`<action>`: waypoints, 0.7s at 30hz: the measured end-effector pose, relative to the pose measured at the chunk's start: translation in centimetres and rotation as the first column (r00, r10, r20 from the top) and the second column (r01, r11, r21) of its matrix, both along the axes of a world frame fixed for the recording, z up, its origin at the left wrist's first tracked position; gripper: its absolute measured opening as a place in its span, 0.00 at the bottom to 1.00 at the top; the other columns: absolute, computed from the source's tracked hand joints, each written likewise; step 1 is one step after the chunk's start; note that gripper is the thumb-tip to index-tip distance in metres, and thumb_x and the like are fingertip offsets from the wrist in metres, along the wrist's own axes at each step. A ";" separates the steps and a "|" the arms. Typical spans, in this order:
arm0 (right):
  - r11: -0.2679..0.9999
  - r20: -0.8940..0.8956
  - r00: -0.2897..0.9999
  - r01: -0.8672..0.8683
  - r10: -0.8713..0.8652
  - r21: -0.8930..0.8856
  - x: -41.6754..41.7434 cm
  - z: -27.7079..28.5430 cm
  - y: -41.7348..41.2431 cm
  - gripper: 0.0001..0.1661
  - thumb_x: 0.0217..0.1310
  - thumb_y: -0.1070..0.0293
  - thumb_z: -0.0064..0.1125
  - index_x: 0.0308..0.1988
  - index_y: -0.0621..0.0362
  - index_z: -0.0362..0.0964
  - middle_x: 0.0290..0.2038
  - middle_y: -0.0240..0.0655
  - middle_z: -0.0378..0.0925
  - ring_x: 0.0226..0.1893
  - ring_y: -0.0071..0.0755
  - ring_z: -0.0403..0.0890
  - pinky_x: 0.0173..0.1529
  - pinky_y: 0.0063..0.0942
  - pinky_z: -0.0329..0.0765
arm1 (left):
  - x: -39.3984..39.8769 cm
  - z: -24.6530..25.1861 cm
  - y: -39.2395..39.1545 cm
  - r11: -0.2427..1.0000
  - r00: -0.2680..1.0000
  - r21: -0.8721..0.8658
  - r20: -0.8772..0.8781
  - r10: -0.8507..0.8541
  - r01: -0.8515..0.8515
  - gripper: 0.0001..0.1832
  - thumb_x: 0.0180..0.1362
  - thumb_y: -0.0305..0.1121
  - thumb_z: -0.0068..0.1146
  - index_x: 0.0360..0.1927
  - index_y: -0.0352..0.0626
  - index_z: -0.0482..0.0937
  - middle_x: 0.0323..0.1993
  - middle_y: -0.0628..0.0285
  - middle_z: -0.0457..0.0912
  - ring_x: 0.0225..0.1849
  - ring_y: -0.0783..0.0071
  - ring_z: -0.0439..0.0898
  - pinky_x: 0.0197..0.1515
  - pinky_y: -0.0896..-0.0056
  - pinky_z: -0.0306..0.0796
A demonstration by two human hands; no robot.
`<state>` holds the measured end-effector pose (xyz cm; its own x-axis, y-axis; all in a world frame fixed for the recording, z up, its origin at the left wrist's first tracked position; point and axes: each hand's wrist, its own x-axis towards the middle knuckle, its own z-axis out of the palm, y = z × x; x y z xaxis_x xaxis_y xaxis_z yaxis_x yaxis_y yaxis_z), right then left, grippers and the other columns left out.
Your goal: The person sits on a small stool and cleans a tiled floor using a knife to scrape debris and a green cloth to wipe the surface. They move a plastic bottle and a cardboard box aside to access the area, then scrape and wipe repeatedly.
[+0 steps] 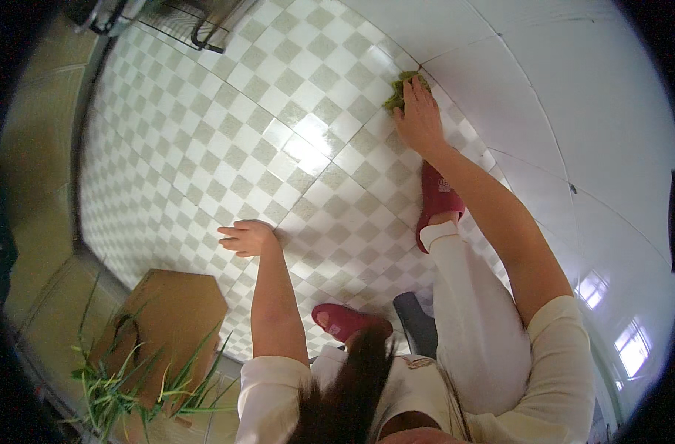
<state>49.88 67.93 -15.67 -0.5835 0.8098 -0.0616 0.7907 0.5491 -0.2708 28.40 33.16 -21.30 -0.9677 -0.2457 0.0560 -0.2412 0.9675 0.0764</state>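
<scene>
My right hand (421,122) reaches far forward, its fingers spread over a crumpled green cloth (395,102). The cloth lies against the checkered tile floor (293,83), close to where the floor meets the white tiled wall (481,83). My left hand (249,238) is to the left, over the floor, with fingers apart and nothing held. Whether its palm touches the tiles, I cannot tell. Below my right forearm is a red slipper (438,191) on one foot, and the other red slipper (351,322) is nearer my body.
A brown board-like panel (171,322) stands at lower left behind a long-leafed green plant (121,388). Dark metal rack legs (204,41) rest on the floor at upper left. A dark grey object (415,319) sits between my feet. Tan tiles (43,139) line the left side.
</scene>
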 end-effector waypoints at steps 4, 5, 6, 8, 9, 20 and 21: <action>0.999 0.134 0.990 0.037 -0.032 -0.034 0.1 -1.6 0.1 0.41 0.59 0.60 0.57 0.65 0.68 0.54 0.67 0.55 0.57 0.68 0.57 0.58 0.69 0.48 0.60 | 0.3 0.9 0.9 1.000 1.000 0.003 -0.007 0.024 -0.024 0.30 0.69 0.46 0.30 0.71 0.43 0.58 0.71 0.41 0.54 0.73 0.53 0.54 0.69 0.48 0.48; 0.999 0.137 0.991 0.020 -0.014 -0.039 -0.1 -1.7 0.2 0.42 0.58 0.58 0.57 0.66 0.69 0.53 0.67 0.56 0.58 0.69 0.57 0.58 0.69 0.48 0.59 | 0.1 0.8 0.8 0.999 0.999 0.013 -0.018 0.033 -0.033 0.30 0.69 0.46 0.31 0.71 0.44 0.58 0.71 0.41 0.54 0.73 0.53 0.54 0.69 0.48 0.48; 0.998 0.088 0.996 0.021 -0.016 -0.054 -0.2 -1.6 0.8 0.44 0.58 0.57 0.57 0.66 0.69 0.52 0.66 0.56 0.59 0.68 0.57 0.58 0.69 0.48 0.59 | 0.0 0.6 0.6 1.000 0.999 0.002 -0.015 0.028 -0.028 0.30 0.69 0.45 0.33 0.71 0.43 0.58 0.71 0.41 0.55 0.73 0.52 0.53 0.69 0.46 0.48; 0.995 -0.013 1.000 0.028 -0.029 -0.091 -0.4 -1.6 2.4 0.46 0.57 0.56 0.58 0.66 0.71 0.50 0.65 0.58 0.61 0.68 0.57 0.59 0.69 0.48 0.60 | 0.2 0.2 0.6 1.000 0.999 0.018 -0.041 0.022 -0.021 0.30 0.69 0.44 0.34 0.71 0.43 0.58 0.71 0.41 0.55 0.73 0.52 0.54 0.69 0.45 0.48; 0.996 0.037 0.998 0.057 -0.054 -0.072 -0.9 -1.6 3.0 0.47 0.56 0.56 0.58 0.66 0.71 0.49 0.63 0.58 0.62 0.67 0.57 0.60 0.68 0.48 0.61 | 0.4 0.1 0.8 1.000 0.998 0.024 -0.057 0.019 -0.018 0.30 0.69 0.44 0.34 0.71 0.43 0.59 0.71 0.41 0.55 0.73 0.51 0.54 0.69 0.44 0.48; 0.991 0.211 0.974 -0.055 0.080 -0.122 4.9 0.7 2.8 0.48 0.50 0.61 0.60 0.65 0.71 0.50 0.55 0.53 0.72 0.58 0.61 0.68 0.62 0.45 0.68 | -0.1 0.5 1.2 1.000 0.998 0.015 -0.064 0.028 -0.027 0.30 0.67 0.44 0.35 0.70 0.42 0.61 0.70 0.41 0.58 0.72 0.50 0.56 0.67 0.42 0.51; 0.990 0.183 0.975 -0.109 0.124 -0.091 5.0 0.8 2.5 0.48 0.50 0.62 0.60 0.66 0.71 0.50 0.55 0.53 0.72 0.58 0.61 0.68 0.63 0.46 0.68 | -0.1 0.3 1.0 1.000 0.996 0.009 -0.084 0.016 -0.016 0.30 0.67 0.44 0.35 0.69 0.42 0.62 0.69 0.41 0.59 0.72 0.51 0.56 0.67 0.43 0.51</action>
